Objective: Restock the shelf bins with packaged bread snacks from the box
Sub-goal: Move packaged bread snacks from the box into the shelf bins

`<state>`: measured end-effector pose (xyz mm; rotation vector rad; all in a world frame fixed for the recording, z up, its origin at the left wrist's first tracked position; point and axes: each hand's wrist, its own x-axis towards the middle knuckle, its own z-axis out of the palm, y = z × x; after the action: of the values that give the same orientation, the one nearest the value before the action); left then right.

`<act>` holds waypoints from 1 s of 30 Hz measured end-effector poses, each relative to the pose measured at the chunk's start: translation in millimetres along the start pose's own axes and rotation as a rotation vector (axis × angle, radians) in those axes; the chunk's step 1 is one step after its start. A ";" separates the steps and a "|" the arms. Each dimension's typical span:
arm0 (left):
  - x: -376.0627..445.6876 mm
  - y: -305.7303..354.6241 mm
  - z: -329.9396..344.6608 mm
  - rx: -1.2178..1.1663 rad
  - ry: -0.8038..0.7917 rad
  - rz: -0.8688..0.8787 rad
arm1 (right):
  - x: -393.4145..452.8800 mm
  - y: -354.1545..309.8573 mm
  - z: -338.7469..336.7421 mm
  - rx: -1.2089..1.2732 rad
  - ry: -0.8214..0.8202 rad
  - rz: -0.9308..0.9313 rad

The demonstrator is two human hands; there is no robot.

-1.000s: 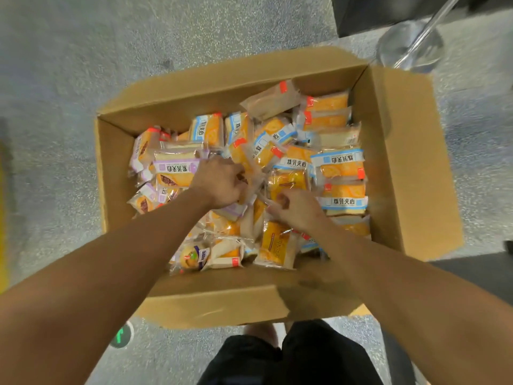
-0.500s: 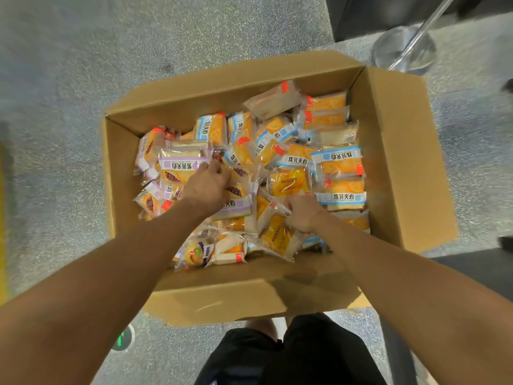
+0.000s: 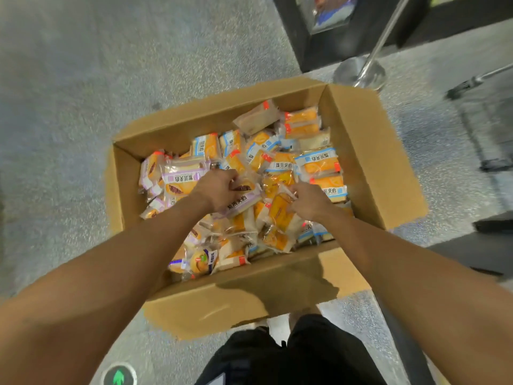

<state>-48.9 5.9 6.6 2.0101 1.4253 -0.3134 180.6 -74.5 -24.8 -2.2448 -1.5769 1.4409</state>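
Speckled grey flooring (image 3: 83,87) stretches under an open cardboard box (image 3: 363,151) that sits on it with its flaps folded outward, the near flap (image 3: 249,298) lying toward the person's legs in black shorts (image 3: 299,357). Inside the box, packaged bread snacks (image 3: 319,165) are heaped loosely in clear wrappers, mostly orange-yellow with blue and white label bands on the right half, and several with purple label bands on the left half, one of which (image 3: 180,176) lies flat just beyond the left wrist. Both bare forearms reach down into the pile from the near side. The left hand (image 3: 219,190) has its fingers curled round a purple-banded packet (image 3: 241,198), which shows tilted beneath the knuckles with its band facing up. The right hand (image 3: 308,198) is just beside it, apart from the left hand, pinching the clear wrapper of an orange packet (image 3: 280,209) that stands tilted among its neighbours. A round bun-like snack in a wrapper (image 3: 202,259) lies at the near left corner of the heap, against the box wall. Beyond the far right corner of the box stands a chrome post with a round base (image 3: 359,73), and behind that a dark cabinet (image 3: 319,43). On the floor at the lower left a green arrow marker (image 3: 119,376) is partly visible. No shelf bins can be made out
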 end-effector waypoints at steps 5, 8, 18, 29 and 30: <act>-17.3 65.7 -38.4 0.039 0.059 0.156 | -72.1 8.5 -52.8 0.255 0.323 0.070; -30.6 124.6 -56.6 0.071 0.111 0.308 | -129.2 27.1 -83.3 0.458 0.525 0.122; -123.3 386.8 -54.0 0.075 0.188 0.813 | -363.9 147.5 -150.1 0.959 1.036 0.192; -285.9 647.8 81.5 0.097 0.145 1.205 | -636.3 324.4 -132.1 0.950 1.564 0.337; -297.5 665.8 93.4 0.113 0.150 1.238 | -653.2 334.8 -131.8 0.961 1.599 0.337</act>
<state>458.3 -411.2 337.1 2.6126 0.0345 0.3139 479.6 -671.9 306.7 -1.8741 0.0323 -0.0284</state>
